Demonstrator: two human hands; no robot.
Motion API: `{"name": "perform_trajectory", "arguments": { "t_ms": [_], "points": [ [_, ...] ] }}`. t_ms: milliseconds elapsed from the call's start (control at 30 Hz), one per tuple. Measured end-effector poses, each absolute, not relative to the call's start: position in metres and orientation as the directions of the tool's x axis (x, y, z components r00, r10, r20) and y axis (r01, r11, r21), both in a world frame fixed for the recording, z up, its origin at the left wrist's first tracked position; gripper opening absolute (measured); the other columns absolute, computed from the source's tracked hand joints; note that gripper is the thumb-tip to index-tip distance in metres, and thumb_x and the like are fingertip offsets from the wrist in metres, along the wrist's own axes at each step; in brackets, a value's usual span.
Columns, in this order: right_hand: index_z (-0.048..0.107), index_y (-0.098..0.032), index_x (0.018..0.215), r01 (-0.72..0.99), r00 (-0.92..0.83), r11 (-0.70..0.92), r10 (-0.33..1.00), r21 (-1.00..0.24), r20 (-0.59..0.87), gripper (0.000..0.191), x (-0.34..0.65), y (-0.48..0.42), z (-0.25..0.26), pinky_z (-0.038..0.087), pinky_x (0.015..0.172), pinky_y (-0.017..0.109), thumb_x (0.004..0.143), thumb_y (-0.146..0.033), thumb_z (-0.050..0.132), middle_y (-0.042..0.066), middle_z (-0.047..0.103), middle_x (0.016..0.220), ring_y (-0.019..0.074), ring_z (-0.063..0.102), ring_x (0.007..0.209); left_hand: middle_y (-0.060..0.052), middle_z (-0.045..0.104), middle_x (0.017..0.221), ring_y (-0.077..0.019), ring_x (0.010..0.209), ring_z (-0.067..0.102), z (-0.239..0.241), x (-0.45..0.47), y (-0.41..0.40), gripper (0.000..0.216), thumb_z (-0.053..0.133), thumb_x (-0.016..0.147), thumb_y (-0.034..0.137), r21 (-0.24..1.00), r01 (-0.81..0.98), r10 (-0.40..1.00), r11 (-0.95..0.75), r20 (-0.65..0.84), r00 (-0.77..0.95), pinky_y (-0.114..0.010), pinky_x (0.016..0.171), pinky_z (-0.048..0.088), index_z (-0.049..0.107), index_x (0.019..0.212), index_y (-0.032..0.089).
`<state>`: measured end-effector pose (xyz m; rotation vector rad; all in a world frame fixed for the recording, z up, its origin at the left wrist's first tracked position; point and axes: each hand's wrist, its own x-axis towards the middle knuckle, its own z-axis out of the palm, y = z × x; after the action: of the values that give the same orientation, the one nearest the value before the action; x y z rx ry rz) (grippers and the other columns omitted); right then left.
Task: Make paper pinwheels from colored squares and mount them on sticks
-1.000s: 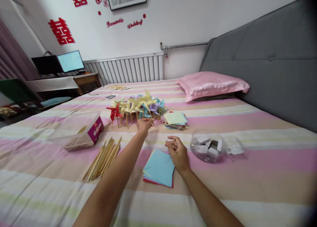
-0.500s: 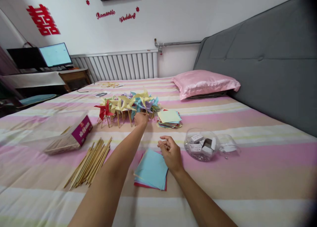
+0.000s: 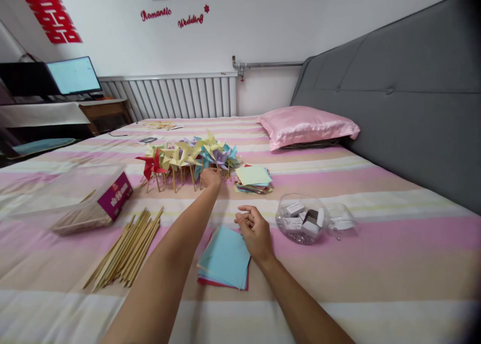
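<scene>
**Left hand at the pinwheel pile, right hand parked by the blue paper**

Left hand (image 3: 211, 178) is stretched far out across the bed (image 3: 376, 264) and sits against the near edge of the pinwheels (image 3: 188, 156), down among their stick handles. A second ago it was just short of the pile; now the knuckles are in under the yellow and blue blades. The fingers are curled shut, but they face away from the camera, so it cannot be told whether they grip a handle.

Right hand (image 3: 253, 229) has kept its pose — resting at the far right corner of the blue paper stack (image 3: 225, 256), fingers loosely bent, thumb close to the forefinger. Whether anything small is pinched there cannot be made out.

Around them, unchanged in layout: a loose bundle of sticks (image 3: 126, 249) left of the left forearm, a box (image 3: 93, 204) beyond it, a mixed-colour paper pile (image 3: 253, 179) just right of the pinwheels, and a clear jar (image 3: 302, 219) of small boxes near the right hand with its lid (image 3: 340, 219) beside it. The pink pillow (image 3: 306, 126) lies at the headboard.
</scene>
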<state>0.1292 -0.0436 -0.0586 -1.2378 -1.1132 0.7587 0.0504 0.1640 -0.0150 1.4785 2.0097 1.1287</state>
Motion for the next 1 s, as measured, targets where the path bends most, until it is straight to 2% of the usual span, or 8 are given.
{"name": "perform_trajectory", "arguments": {
  "t_ms": [133, 300, 400, 867, 1000],
  "points": [
    [0.056, -0.019, 0.101, 0.126, 0.319, 0.211, 0.917, -0.969, 0.241, 0.031, 0.130, -0.044, -0.058, 0.046, 0.055, 0.025, 0.085, -0.046, 0.053, 0.003, 0.069, 0.075, 0.0136, 0.057, 0.057, -0.005, 0.070, 0.075, -0.0192, 0.079, 0.066, -0.024, 0.052, 0.165, 0.023, 0.064, 0.080, 0.038, 0.802, 0.583, 0.913, 0.131, 0.132, -0.386, -0.037, 0.078, 0.048, 0.069, 0.082, 0.015],
    [0.057, -0.020, 0.101, 0.125, 0.319, 0.207, 0.918, -0.970, 0.237, 0.032, 0.130, -0.044, -0.059, 0.047, 0.055, 0.025, 0.085, -0.047, 0.053, 0.003, 0.069, 0.075, 0.0136, 0.057, 0.056, -0.013, 0.072, 0.075, -0.0286, 0.083, 0.067, -0.026, 0.051, 0.165, 0.018, 0.065, 0.075, 0.034, 0.803, 0.586, 0.896, 0.113, 0.172, -0.408, -0.037, 0.072, 0.046, 0.072, 0.078, 0.018],
    [0.056, -0.019, 0.101, 0.119, 0.317, 0.206, 0.919, -0.971, 0.234, 0.033, 0.130, -0.043, -0.060, 0.047, 0.054, 0.025, 0.085, -0.048, 0.052, 0.004, 0.069, 0.075, 0.0140, 0.058, 0.057, -0.014, 0.073, 0.075, -0.0308, 0.085, 0.067, -0.024, 0.050, 0.164, 0.019, 0.065, 0.073, 0.038, 0.793, 0.601, 0.895, 0.100, 0.192, -0.404, -0.037, 0.072, 0.045, 0.072, 0.075, 0.020],
    [0.057, -0.019, 0.099, 0.096, 0.341, 0.222, 0.908, -0.970, 0.242, 0.032, 0.129, -0.042, -0.059, 0.047, 0.053, 0.025, 0.084, -0.047, 0.054, 0.004, 0.069, 0.073, 0.0143, 0.058, 0.056, -0.014, 0.069, 0.067, -0.0318, 0.081, 0.066, -0.018, 0.039, 0.138, 0.028, 0.067, 0.067, 0.046, 0.771, 0.636, 0.888, 0.020, 0.279, -0.366, -0.035, 0.069, 0.044, 0.070, 0.063, 0.018],
    [0.057, -0.018, 0.099, 0.097, 0.333, 0.229, 0.910, -0.969, 0.249, 0.031, 0.130, -0.043, -0.059, 0.046, 0.053, 0.025, 0.083, -0.045, 0.054, 0.003, 0.068, 0.072, 0.0143, 0.059, 0.056, -0.010, 0.068, 0.063, -0.0254, 0.071, 0.064, -0.005, 0.018, 0.108, 0.037, 0.059, 0.073, 0.051, 0.799, 0.599, 0.885, -0.050, 0.313, -0.344, -0.030, 0.063, 0.043, 0.069, 0.061, 0.018]
  ]
}}
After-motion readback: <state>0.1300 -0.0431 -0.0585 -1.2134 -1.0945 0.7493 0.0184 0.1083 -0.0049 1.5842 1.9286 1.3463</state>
